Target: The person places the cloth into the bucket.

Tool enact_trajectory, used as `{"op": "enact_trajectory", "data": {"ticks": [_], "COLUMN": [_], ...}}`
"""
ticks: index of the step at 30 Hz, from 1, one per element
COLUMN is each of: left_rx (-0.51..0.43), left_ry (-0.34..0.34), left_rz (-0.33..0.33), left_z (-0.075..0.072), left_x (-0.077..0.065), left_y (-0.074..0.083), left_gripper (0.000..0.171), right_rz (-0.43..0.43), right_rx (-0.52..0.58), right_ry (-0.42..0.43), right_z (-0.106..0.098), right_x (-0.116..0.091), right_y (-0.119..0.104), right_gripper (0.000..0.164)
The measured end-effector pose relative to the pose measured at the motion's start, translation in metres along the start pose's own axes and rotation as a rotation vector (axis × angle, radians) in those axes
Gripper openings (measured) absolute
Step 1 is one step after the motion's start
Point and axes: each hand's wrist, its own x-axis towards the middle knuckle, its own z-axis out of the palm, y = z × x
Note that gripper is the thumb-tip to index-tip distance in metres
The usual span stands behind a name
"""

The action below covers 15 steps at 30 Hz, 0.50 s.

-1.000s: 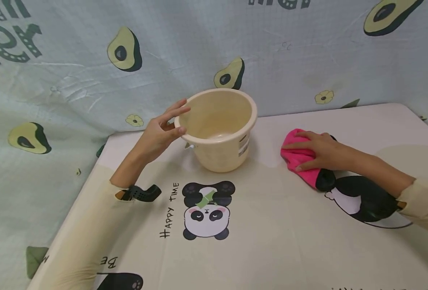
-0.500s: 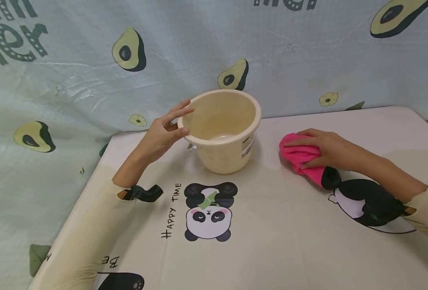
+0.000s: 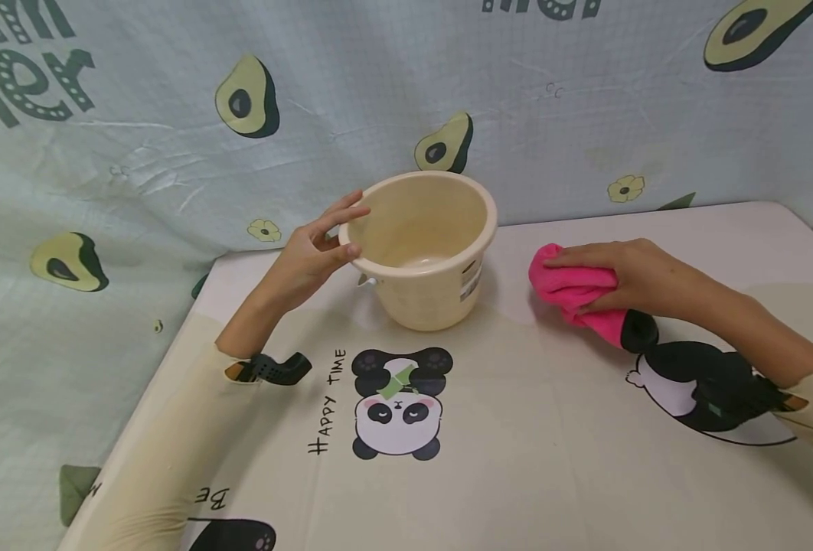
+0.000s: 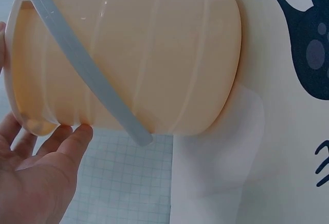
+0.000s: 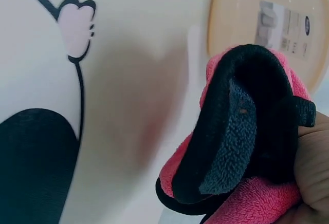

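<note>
A cream plastic bucket stands upright near the back of the table, its wide mouth facing up. My left hand grips the left side of its rim. In the left wrist view, a pale strap-like handle crosses the bucket's side. To the right of the bucket, my right hand holds a bunched, bright pink terry-cloth piece with black edging. In the right wrist view, its black-edged opening shows a grey-blue lining, and a shadow lies on the table beside it.
A patterned cover with panda prints lies on the table. Behind it hangs an avocado-print sheet, close to the table's back edge. A printed label is on the bucket's right side.
My right hand has gathered the pink terry piece more tightly and raised it slightly, its black end shifting up and right. My left hand stays on the bucket's rim; the head view shifts a little.
</note>
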Motion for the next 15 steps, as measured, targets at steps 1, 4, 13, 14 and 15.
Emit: {"op": "enact_trajectory", "data": {"ticks": [1, 4, 13, 14, 15], "left_rx": [-0.002, -0.005, -0.027, -0.028, -0.032], "left_ry": [0.0, -0.001, 0.002, 0.004, 0.005], "left_rz": [-0.001, -0.001, -0.002, -0.002, -0.003], "left_z": [0.0, 0.0, 0.0, 0.0, 0.0], "left_x": [0.0, 0.0, 0.0, 0.0, -0.001], "left_y": [0.0, 0.0, 0.0, -0.001, -0.001], "left_gripper": [0.071, 0.071, 0.069, 0.069, 0.07], "right_rz": [-0.007, -0.035, -0.081, -0.081, -0.08], "right_rx": [-0.006, -0.031, -0.051, -0.051, -0.052], "right_ry": [0.009, 0.042, 0.117, 0.118, 0.118], "right_z": [-0.001, -0.004, -0.014, -0.015, -0.016], "right_x": [0.0, 0.001, 0.001, 0.001, 0.001], "right_y": [0.0, -0.001, -0.004, -0.004, -0.005], "right_gripper": [0.078, 0.078, 0.079, 0.079, 0.079]}}
